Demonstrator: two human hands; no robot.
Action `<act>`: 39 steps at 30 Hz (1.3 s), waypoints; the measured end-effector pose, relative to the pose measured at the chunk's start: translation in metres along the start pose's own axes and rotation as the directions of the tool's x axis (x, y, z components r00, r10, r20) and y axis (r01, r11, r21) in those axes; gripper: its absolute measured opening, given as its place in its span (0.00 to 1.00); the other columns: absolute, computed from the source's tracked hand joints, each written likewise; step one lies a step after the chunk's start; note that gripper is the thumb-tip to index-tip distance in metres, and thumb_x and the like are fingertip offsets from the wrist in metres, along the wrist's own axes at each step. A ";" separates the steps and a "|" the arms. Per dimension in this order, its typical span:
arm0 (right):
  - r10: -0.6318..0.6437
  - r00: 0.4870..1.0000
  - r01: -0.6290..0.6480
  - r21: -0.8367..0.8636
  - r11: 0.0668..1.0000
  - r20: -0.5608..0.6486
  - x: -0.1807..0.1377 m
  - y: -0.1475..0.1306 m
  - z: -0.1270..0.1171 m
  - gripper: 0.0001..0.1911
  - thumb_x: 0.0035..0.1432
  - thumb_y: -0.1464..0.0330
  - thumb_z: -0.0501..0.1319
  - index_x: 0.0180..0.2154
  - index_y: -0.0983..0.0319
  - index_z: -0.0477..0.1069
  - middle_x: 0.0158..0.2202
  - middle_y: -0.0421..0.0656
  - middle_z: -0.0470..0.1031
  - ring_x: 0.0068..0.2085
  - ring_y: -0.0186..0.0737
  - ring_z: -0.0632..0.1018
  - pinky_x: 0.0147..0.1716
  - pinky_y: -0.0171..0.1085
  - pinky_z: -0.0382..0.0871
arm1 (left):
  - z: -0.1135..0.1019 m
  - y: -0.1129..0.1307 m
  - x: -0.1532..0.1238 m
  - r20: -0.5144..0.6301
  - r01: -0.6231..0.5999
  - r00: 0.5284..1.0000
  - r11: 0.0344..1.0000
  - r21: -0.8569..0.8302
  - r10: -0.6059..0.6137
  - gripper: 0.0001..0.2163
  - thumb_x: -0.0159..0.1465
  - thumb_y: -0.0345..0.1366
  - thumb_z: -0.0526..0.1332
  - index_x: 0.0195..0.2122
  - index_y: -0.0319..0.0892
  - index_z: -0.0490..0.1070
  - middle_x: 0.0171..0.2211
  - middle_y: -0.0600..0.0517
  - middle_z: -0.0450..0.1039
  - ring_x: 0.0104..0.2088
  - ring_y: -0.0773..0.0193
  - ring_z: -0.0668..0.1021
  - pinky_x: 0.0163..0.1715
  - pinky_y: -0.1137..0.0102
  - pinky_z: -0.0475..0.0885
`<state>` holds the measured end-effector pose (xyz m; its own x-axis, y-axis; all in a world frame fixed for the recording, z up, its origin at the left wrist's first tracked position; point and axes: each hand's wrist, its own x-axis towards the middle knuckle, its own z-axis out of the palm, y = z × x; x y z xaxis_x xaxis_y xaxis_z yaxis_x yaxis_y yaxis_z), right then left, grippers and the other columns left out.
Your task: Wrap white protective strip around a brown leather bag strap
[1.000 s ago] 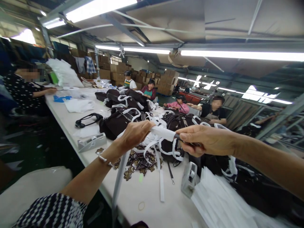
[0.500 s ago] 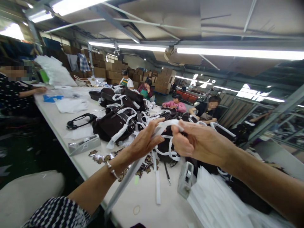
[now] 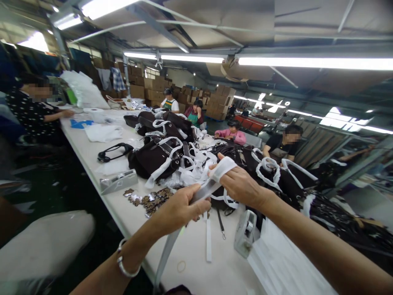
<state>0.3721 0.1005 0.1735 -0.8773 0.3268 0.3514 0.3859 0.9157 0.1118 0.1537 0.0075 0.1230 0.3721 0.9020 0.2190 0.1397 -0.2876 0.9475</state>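
My left hand pinches a pale grey strap, which hangs from it toward the table's near edge. Between my hands the strap runs up with a whitish, slightly see-through look. At its upper end a white strip loops over the fingers of my right hand, which are closed on it. Whether strip and strap are one piece, I cannot tell. Just beyond my hands lie dark bags with white-wrapped handles and a heap of crumpled white wrapping.
Brown metallic tags are heaped left of centre. Grey tape dispensers stand on the table at left and right. White sheets lie at the right front. Several co-workers sit around the table, one at far left.
My left hand has moved down and back along the strap, farther from my right hand. My right hand has turned, back now upward, with the white strip looped over its fingers. The view has shifted slightly.
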 end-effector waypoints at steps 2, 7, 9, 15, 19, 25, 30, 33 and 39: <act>0.064 0.989 -0.063 -0.013 0.998 0.134 -0.004 -0.010 0.007 0.16 0.67 0.70 0.47 0.46 0.64 0.71 0.45 0.54 0.75 0.51 0.52 0.74 0.52 0.56 0.68 | -0.015 -0.003 0.000 -0.059 -0.020 0.998 0.959 0.282 0.038 0.09 0.63 0.42 0.63 0.34 0.42 0.70 0.25 0.56 0.67 0.26 0.66 0.68 0.26 0.72 0.60; 0.245 0.829 -0.487 0.431 0.760 0.503 -0.011 -0.057 0.008 0.20 0.67 0.53 0.50 0.36 0.62 0.68 0.32 0.46 0.73 0.34 0.41 0.72 0.41 0.47 0.70 | -0.045 -0.023 0.024 0.086 -0.059 0.995 0.971 0.231 0.040 0.13 0.59 0.44 0.66 0.39 0.41 0.73 0.29 0.53 0.72 0.30 0.64 0.72 0.30 0.72 0.65; 0.206 0.818 -0.575 0.743 0.343 0.537 -0.009 -0.072 0.002 0.20 0.68 0.53 0.49 0.37 0.62 0.67 0.25 0.39 0.69 0.28 0.36 0.70 0.43 0.45 0.70 | -0.048 -0.032 0.036 0.233 -0.075 0.970 0.997 0.003 0.072 0.15 0.61 0.48 0.64 0.35 0.39 0.74 0.32 0.51 0.73 0.31 0.65 0.73 0.31 0.72 0.67; 0.533 0.813 -0.177 0.972 -0.156 0.234 0.021 -0.075 -0.040 0.11 0.66 0.59 0.54 0.42 0.58 0.67 0.28 0.37 0.64 0.31 0.36 0.72 0.52 0.49 0.70 | 0.004 -0.047 0.041 0.044 -0.002 0.999 0.916 -0.402 0.021 0.18 0.65 0.52 0.60 0.32 0.39 0.72 0.28 0.52 0.72 0.27 0.67 0.74 0.30 0.72 0.70; 0.705 0.704 -0.132 0.961 0.242 -0.081 0.036 -0.056 -0.060 0.10 0.67 0.59 0.50 0.46 0.55 0.64 0.37 0.43 0.70 0.46 0.42 0.75 0.54 0.50 0.69 | 0.036 -0.047 0.021 -0.226 -0.102 0.974 0.866 -0.489 -0.012 0.18 0.68 0.52 0.55 0.47 0.44 0.68 0.32 0.52 0.73 0.27 0.67 0.74 0.27 0.72 0.70; 0.436 0.837 -0.239 0.495 0.835 -0.331 0.027 -0.022 -0.024 0.14 0.68 0.57 0.50 0.48 0.58 0.64 0.42 0.48 0.73 0.50 0.48 0.74 0.54 0.52 0.66 | 0.022 -0.034 -0.003 0.015 0.000 1.000 0.913 -0.408 0.006 0.16 0.69 0.48 0.54 0.40 0.40 0.71 0.17 0.60 0.57 0.17 0.71 0.61 0.19 0.74 0.56; 0.257 0.950 -0.254 -0.043 0.966 0.175 0.007 -0.013 0.002 0.17 0.66 0.56 0.52 0.39 0.64 0.66 0.40 0.56 0.73 0.44 0.55 0.74 0.45 0.51 0.67 | -0.027 -0.028 -0.001 0.125 0.090 0.989 0.993 -0.078 -0.080 0.14 0.61 0.43 0.65 0.45 0.41 0.72 0.27 0.55 0.71 0.24 0.69 0.71 0.23 0.74 0.63; 0.310 0.841 -0.379 0.074 0.923 0.443 0.000 -0.029 0.001 0.17 0.64 0.55 0.56 0.34 0.62 0.66 0.32 0.48 0.73 0.33 0.44 0.73 0.35 0.42 0.67 | -0.054 -0.040 0.013 0.003 0.046 0.999 0.998 0.046 -0.047 0.13 0.61 0.43 0.66 0.42 0.40 0.73 0.30 0.54 0.72 0.26 0.69 0.70 0.26 0.75 0.63; 0.256 0.872 -0.444 0.894 0.058 0.416 0.020 -0.079 -0.015 0.26 0.69 0.50 0.46 0.42 0.64 0.69 0.21 0.35 0.64 0.20 0.31 0.65 0.27 0.35 0.65 | -0.045 -0.058 0.043 0.027 -0.111 0.992 0.958 -0.264 0.123 0.19 0.60 0.52 0.65 0.28 0.38 0.73 0.27 0.51 0.72 0.30 0.65 0.73 0.31 0.73 0.67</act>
<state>0.3281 0.0309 0.1861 -0.7853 0.6169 -0.0518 0.1569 0.1174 -0.9806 0.1204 0.0772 0.0878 0.4110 0.8509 0.3272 -0.1497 -0.2910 0.9449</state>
